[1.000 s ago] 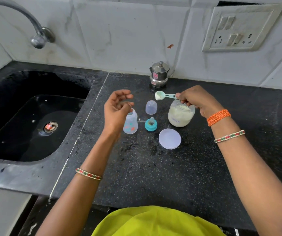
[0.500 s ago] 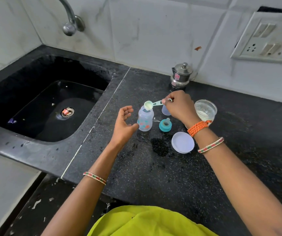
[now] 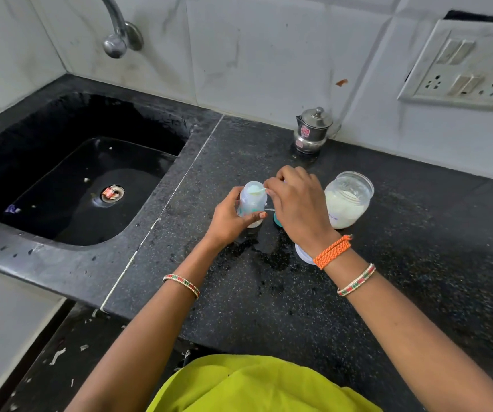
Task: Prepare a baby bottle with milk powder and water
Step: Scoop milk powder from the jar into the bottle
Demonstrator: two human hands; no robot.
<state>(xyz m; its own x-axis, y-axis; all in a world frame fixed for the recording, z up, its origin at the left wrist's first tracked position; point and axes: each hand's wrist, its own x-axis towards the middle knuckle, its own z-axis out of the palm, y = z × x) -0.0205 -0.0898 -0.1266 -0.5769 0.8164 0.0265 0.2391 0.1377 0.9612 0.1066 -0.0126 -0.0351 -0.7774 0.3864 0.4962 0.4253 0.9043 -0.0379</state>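
Worktop: black speckled stone worktop [image 3: 388,292], wet patch just in front of the bottle; broad bare room toward the near edge and to the right.
Lid: round pale plastic lid [image 3: 303,253], flat, mostly hidden under the right wrist.
Left grip: left hand [image 3: 230,221] wrapped round the small clear plastic baby bottle [image 3: 252,203], thumb across its front; bottle upright on the worktop, mouth open.
Right grip: right hand [image 3: 298,203] pinching the handle of the small pale green plastic scoop [image 3: 256,190], bowl at the bottle mouth, handle running rightward to the fingers.
Key relation: scoop directly over the mouth, long axis level; probably only a turn of the wrist needed to tip powder straight down.
Teal ring: teal collar [image 3: 277,223], just right of the bottle, partly hidden.
Jar: clear glass jar of white milk powder [image 3: 347,200], open, just right of the right hand.
Edges: black sink [image 3: 90,185] well left of the bottle; small steel pot [image 3: 312,130] at the wall behind.
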